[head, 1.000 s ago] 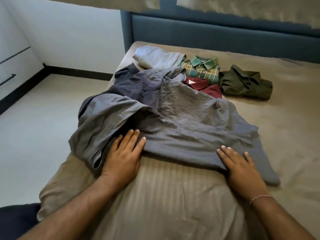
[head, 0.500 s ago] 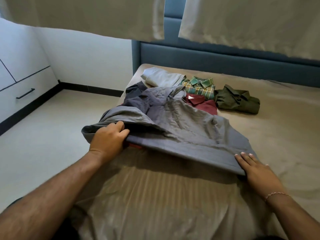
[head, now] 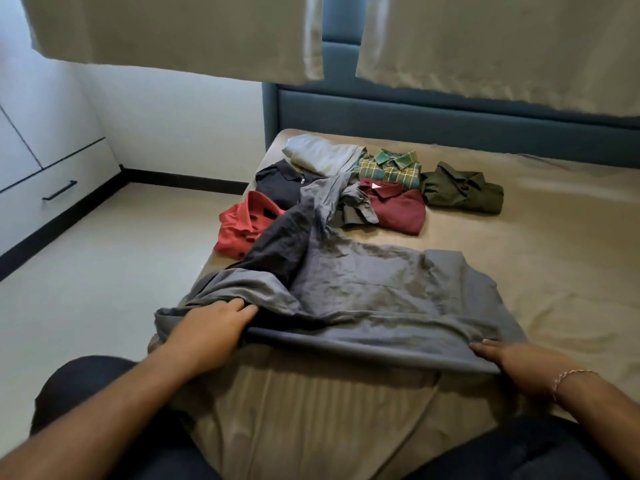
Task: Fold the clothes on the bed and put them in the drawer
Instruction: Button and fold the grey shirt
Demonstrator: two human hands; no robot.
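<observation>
A grey shirt (head: 374, 289) lies spread across the near part of the bed (head: 554, 271), one sleeve trailing back toward the other clothes. My left hand (head: 211, 323) grips its left hem, fingers curled into the cloth. My right hand (head: 509, 358) holds the right end of the hem, its fingertips tucked under the edge. Behind lie folded garments: an orange-red shirt (head: 242, 223), a black polo (head: 280, 178), a light grey piece (head: 322, 155), a green plaid shirt (head: 391, 166), a maroon polo (head: 398, 209) and an olive shirt (head: 464, 188).
A white drawer (head: 52, 199) with a black handle sits in the cabinet at the left wall, across open floor (head: 104, 265). A blue headboard (head: 450, 123) closes the far end of the bed. Pale curtains (head: 173, 32) hang across the top of the view.
The grey shirt has been pulled toward me, uncovering the orange-red shirt and black polo. My left hand went from flat on the cloth to gripping the hem; my right moved to the hem's right end.
</observation>
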